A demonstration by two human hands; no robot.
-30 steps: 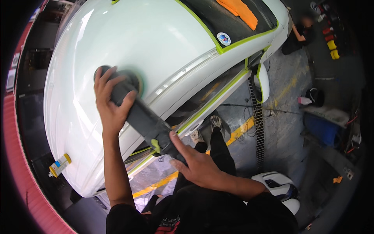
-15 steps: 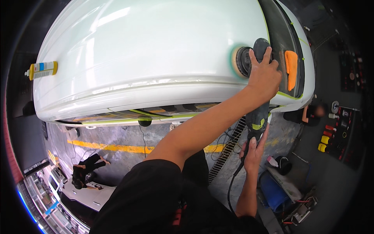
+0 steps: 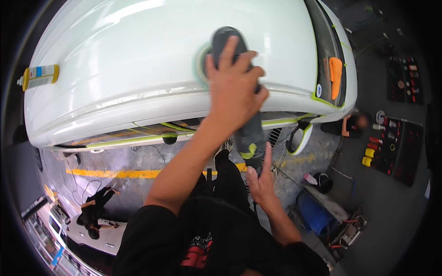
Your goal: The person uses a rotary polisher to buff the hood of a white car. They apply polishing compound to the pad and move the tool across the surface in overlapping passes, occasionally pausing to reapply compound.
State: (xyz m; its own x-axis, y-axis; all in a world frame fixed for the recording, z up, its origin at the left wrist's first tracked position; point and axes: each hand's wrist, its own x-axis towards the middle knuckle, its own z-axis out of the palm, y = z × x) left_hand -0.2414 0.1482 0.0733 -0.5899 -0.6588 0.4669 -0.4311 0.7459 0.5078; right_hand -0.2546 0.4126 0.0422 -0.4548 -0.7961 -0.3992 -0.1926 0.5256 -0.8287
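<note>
A black electric polisher [image 3: 250,133] lies across the near edge of the white car roof [image 3: 152,50], its pad [image 3: 201,66] against the paint. My left hand [image 3: 234,87] grips the polisher's head from above, fingers spread over the housing. Around the rear end of the handle is my right hand [image 3: 263,186], index finger and thumb stretched along it and the other fingers mostly hidden. A power cord hangs down below that hand. To the left on the roof lies a yellow bottle [image 3: 43,77] with a white label.
An orange cloth [image 3: 335,78] rests on the windshield, and green masking tape [image 3: 316,60] edges the glass. A side mirror [image 3: 301,138] juts out at right. One person [image 3: 94,214] works at another white car; another person [image 3: 352,126] is low beyond the mirror. A cart [image 3: 317,211] stands at lower right.
The polisher has moved left across the roof, away from the windshield, with both hands on it. The whole view has shifted slightly, and the side mirror now shows more fully.
</note>
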